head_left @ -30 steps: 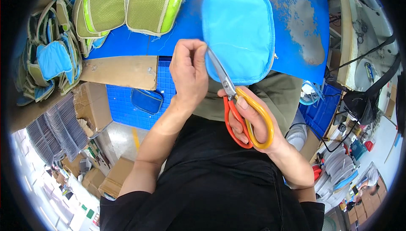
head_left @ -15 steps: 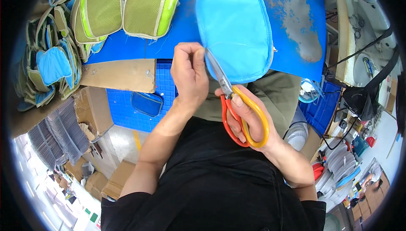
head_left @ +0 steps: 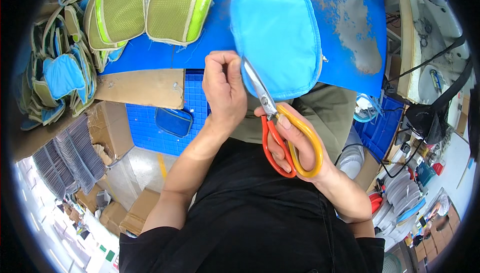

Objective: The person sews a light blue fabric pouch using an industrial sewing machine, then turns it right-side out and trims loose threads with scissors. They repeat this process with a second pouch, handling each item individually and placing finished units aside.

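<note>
A light-blue square fabric piece (head_left: 280,38) with stitched edging lies on the blue table's near edge. My left hand (head_left: 224,88) is closed in a pinch at its left edge, beside the scissor tips; what the fingertips grip is too small to make out. My right hand (head_left: 312,158) is closed on scissors (head_left: 266,98) with red and yellow handles, their blades pointing up-left along the fabric's lower-left edge.
Olive mesh pieces (head_left: 182,8) and a heaped bundle of pouches (head_left: 62,75) are at the upper left. Below the blue table (head_left: 360,38) are cardboard (head_left: 142,88) and a blue crate (head_left: 145,128) holding a dark pouch. Machinery (head_left: 430,63) and cables stand right.
Over the last second both hands, the scissors and the fabric have shifted only slightly in the view, along with the table and surroundings. The grips look the same.
</note>
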A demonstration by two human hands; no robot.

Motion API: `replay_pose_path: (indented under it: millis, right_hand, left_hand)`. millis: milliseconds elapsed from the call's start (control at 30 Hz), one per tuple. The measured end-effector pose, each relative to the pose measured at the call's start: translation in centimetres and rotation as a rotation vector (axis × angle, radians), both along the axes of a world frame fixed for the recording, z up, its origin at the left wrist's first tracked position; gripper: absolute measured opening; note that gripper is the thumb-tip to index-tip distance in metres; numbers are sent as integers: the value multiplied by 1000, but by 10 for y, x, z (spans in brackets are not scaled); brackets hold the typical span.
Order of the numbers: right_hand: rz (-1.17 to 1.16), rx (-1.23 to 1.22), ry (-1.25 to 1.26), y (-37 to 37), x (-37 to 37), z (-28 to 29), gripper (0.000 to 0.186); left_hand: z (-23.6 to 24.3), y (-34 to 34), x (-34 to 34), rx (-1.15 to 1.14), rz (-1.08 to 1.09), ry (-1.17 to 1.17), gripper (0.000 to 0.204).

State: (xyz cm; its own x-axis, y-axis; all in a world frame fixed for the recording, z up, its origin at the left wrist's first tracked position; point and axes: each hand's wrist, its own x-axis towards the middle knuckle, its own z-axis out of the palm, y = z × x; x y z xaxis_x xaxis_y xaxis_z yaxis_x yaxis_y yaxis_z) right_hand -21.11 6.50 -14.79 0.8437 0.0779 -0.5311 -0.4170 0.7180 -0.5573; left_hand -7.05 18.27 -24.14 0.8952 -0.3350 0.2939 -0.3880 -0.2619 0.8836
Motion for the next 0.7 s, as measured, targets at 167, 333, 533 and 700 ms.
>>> replay_pose_path:
  millis: [167, 333, 533, 700]
  right_hand:
    - [-19, 51, 15, 0, 1, 2, 40]
    - [-65, 116, 35, 6, 2, -3, 42]
    - [-14, 27, -6, -1, 2, -3, 37]
    - [98, -1115, -22, -45, -31, 3, 62]
  left_hand:
    - [0, 1, 1, 30, -27, -109, 7]
    - [0, 0, 3, 37, -34, -160, 8]
    - [-2, -2, 2, 26, -23, -43, 9]
    - [1, 11, 20, 43, 26, -82, 10]
